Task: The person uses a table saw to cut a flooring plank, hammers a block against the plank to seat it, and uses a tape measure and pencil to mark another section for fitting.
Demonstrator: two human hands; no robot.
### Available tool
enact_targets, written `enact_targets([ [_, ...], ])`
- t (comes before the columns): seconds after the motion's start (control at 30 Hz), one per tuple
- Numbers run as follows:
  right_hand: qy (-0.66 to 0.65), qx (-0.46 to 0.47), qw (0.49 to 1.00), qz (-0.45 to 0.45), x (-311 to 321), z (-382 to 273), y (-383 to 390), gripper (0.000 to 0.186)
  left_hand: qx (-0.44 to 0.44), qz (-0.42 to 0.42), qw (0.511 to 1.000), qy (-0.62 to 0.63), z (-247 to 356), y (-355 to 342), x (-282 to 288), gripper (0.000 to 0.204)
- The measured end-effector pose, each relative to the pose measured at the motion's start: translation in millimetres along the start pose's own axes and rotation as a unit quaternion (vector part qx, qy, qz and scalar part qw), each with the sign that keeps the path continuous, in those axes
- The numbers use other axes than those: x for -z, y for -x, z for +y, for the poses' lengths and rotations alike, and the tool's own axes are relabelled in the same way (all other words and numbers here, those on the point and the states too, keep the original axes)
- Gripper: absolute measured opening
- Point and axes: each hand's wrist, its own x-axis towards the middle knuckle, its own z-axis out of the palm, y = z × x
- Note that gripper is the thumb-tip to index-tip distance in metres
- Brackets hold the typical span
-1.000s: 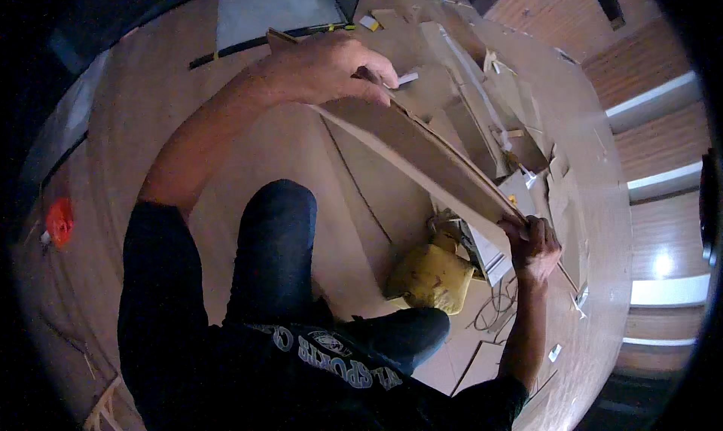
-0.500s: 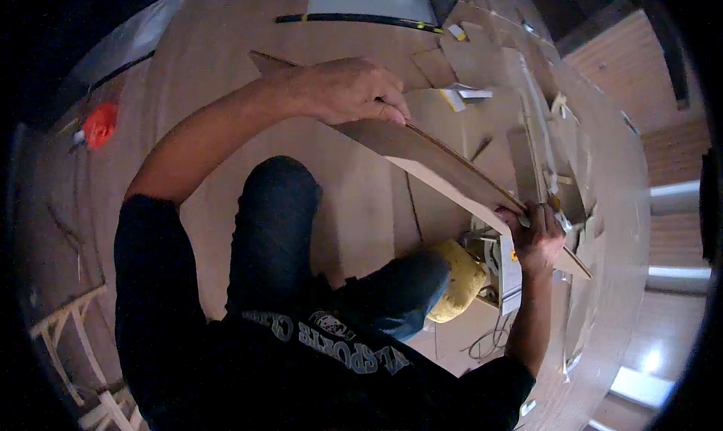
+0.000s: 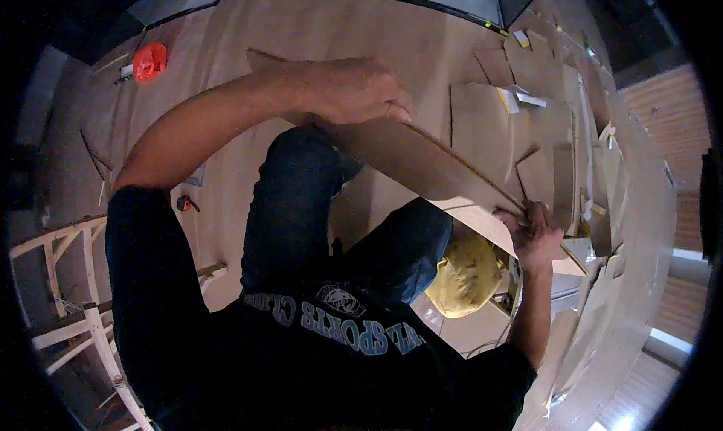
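A long brown cardboard-like panel (image 3: 407, 160), with a thin stiff strip along its edge, slants across my lap from upper left to lower right. My left hand (image 3: 373, 92) is closed over its upper edge toward the far end. My right hand (image 3: 536, 231) grips the same panel near its lower right end, fingers wrapped round the edge. A yellow, dirt-marked bag or cushion (image 3: 463, 273) lies beside my knee, below the panel, with some metal pieces partly hidden behind it.
Cardboard offcuts (image 3: 482, 118) litter the right side. An orange-red bag (image 3: 149, 60) lies at upper left, a small tape measure (image 3: 188, 202) by my left elbow, wooden frames (image 3: 98, 341) at lower left. A dark strip (image 3: 422, 2) runs along the far side.
The view has swung round, bringing the wooden frames at left into sight and shifting the floor items rightward. The panel, still in both hands, sits closer over my knees.
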Motion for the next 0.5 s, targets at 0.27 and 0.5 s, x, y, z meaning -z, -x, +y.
enact_targets([
  [0.27, -0.009, -0.040, 0.999, -0.011, 2.0, 5.3, 15.4, 0.048, -0.043, -0.038, 0.998, 0.010, -4.8, -31.3, 2.4, 0.029],
  [0.5, -0.006, -0.102, 0.994, -0.031, 12.3, 0.3, 41.1, 0.049, -0.065, 0.018, 0.998, 0.001, -24.0, -62.7, -21.5, 0.033],
])
